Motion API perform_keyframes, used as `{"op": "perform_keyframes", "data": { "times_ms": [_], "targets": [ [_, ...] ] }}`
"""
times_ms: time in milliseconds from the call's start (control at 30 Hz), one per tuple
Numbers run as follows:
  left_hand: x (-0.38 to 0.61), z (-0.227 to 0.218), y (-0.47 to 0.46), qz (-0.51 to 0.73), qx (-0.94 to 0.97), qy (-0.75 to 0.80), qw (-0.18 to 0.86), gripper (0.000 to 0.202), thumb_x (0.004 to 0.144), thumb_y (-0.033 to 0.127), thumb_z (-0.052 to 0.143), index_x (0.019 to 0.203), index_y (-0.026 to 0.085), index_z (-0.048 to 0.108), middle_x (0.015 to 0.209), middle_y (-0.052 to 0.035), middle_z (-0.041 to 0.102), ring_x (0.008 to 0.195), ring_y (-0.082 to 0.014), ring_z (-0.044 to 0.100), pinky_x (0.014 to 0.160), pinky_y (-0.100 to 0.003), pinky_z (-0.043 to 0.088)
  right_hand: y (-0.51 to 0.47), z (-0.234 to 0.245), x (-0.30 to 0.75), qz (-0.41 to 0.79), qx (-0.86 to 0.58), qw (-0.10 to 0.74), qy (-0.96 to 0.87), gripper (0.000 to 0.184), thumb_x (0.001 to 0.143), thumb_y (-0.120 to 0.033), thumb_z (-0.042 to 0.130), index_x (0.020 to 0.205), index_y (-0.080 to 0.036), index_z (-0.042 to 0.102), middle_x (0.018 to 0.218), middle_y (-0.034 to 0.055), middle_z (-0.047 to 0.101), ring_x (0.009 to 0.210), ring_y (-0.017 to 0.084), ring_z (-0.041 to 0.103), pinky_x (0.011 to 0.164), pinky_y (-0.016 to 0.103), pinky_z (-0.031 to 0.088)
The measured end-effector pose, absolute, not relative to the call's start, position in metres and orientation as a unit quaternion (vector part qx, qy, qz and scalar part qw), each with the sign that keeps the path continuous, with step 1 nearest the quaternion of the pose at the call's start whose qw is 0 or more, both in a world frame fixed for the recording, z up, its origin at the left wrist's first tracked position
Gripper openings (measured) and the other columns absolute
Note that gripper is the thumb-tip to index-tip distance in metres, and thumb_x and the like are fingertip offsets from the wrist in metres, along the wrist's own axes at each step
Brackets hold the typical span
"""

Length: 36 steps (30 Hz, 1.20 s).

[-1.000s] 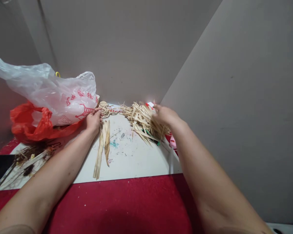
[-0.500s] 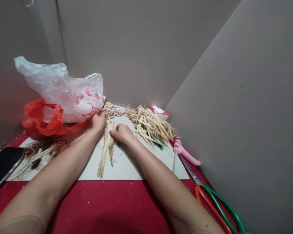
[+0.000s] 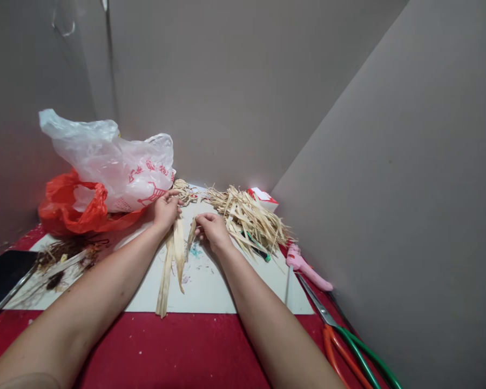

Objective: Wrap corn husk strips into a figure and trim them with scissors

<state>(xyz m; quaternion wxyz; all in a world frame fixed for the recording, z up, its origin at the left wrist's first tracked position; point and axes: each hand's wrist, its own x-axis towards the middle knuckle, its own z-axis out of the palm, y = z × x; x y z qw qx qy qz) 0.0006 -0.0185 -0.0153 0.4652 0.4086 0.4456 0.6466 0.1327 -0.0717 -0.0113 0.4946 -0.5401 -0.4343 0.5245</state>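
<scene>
My left hand (image 3: 168, 209) is closed on the upper ends of pale dried leaf strips, close to the plastic bag. From it a broad strip (image 3: 179, 251) hangs down, with another long strip (image 3: 164, 283) beside it reaching the near edge of the white sheet. My right hand (image 3: 214, 229), a short way to the right, pinches a narrow brownish dried leaf strip (image 3: 191, 232) between thumb and fingers. Behind my left hand lies a coil of twisted cord (image 3: 183, 189). A pile of dried leaf strips (image 3: 253, 216) rests to the right of my right hand.
A white plastic bag (image 3: 113, 162) and a red bag (image 3: 71, 208) stand at left, near brown fibrous scraps (image 3: 59, 265) and a black flat object (image 3: 8, 275). At right lie a pink glue gun (image 3: 308, 268) and scissors (image 3: 328, 324). Grey walls enclose the white sheet (image 3: 214, 292).
My right hand has moved slightly right and now holds a narrow strip apart from the broad one. The broad strip hangs below my left hand. The view has shifted a little.
</scene>
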Motion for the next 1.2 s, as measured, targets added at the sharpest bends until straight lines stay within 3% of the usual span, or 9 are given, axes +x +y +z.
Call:
{"op": "perform_keyframes", "data": {
  "times_ms": [200, 367, 567, 733, 933, 1200],
  "targets": [
    [0.003, -0.012, -0.029, 0.583, 0.487, 0.424, 0.493, 0.03, 0.069, 0.034, 0.067, 0.09, 0.014, 0.064, 0.075, -0.0033, 0.068, 0.047, -0.0079, 0.054, 0.041, -0.017, 0.035, -0.067, -0.013, 0.138, 0.527, -0.477, 0.566, -0.417, 0.02, 0.062, -0.034, 0.065, 0.068, -0.017, 0.056, 0.06, -0.0021, 0.059, 0.042, 0.006, 0.049, 0.034, 0.015, 0.03],
    [0.007, -0.009, -0.035, 0.52, 0.545, 0.407, 0.517, 0.035, 0.064, 0.046, 0.074, 0.072, 0.013, 0.063, 0.062, 0.0005, 0.06, 0.045, -0.0069, 0.049, 0.043, -0.018, 0.036, -0.065, -0.019, 0.136, 0.477, -0.498, 0.562, -0.457, 0.023, 0.062, -0.036, 0.065, 0.071, -0.018, 0.057, 0.052, -0.005, 0.054, 0.04, 0.008, 0.047, 0.035, 0.018, 0.031],
    [0.006, -0.009, -0.034, 0.515, 0.507, 0.383, 0.575, 0.032, 0.054, 0.034, 0.082, 0.069, 0.013, 0.063, 0.057, 0.0033, 0.058, 0.047, -0.0059, 0.048, 0.049, -0.019, 0.04, -0.067, -0.019, 0.134, 0.457, -0.494, 0.55, -0.494, 0.024, 0.065, -0.039, 0.065, 0.07, -0.018, 0.056, 0.057, -0.0029, 0.058, 0.042, 0.008, 0.05, 0.037, 0.018, 0.032],
    [0.005, -0.009, -0.033, 0.49, 0.477, 0.365, 0.632, 0.033, 0.052, 0.033, 0.084, 0.07, 0.012, 0.065, 0.059, 0.0009, 0.062, 0.051, -0.0075, 0.054, 0.054, -0.02, 0.043, -0.066, -0.015, 0.138, 0.449, -0.483, 0.605, -0.446, 0.035, 0.065, -0.048, 0.068, 0.079, -0.018, 0.059, 0.067, -0.0011, 0.062, 0.044, 0.008, 0.05, 0.035, 0.017, 0.031],
    [0.006, -0.011, -0.034, 0.437, 0.501, 0.351, 0.659, 0.03, 0.056, 0.034, 0.083, 0.067, 0.012, 0.066, 0.055, -0.001, 0.062, 0.046, -0.0079, 0.053, 0.049, -0.02, 0.039, -0.062, -0.014, 0.143, 0.481, -0.462, 0.615, -0.422, 0.031, 0.057, -0.04, 0.075, 0.075, -0.018, 0.062, 0.061, -0.004, 0.057, 0.045, 0.008, 0.047, 0.035, 0.018, 0.033],
    [0.008, -0.008, -0.036, 0.457, 0.475, 0.363, 0.659, 0.035, 0.052, 0.033, 0.084, 0.071, 0.013, 0.063, 0.056, 0.0001, 0.061, 0.047, -0.0085, 0.053, 0.05, -0.021, 0.042, -0.06, -0.015, 0.142, 0.496, -0.458, 0.627, -0.389, 0.027, 0.055, -0.036, 0.073, 0.069, -0.017, 0.058, 0.058, -0.0045, 0.055, 0.047, 0.009, 0.05, 0.035, 0.018, 0.033]
  ]
}}
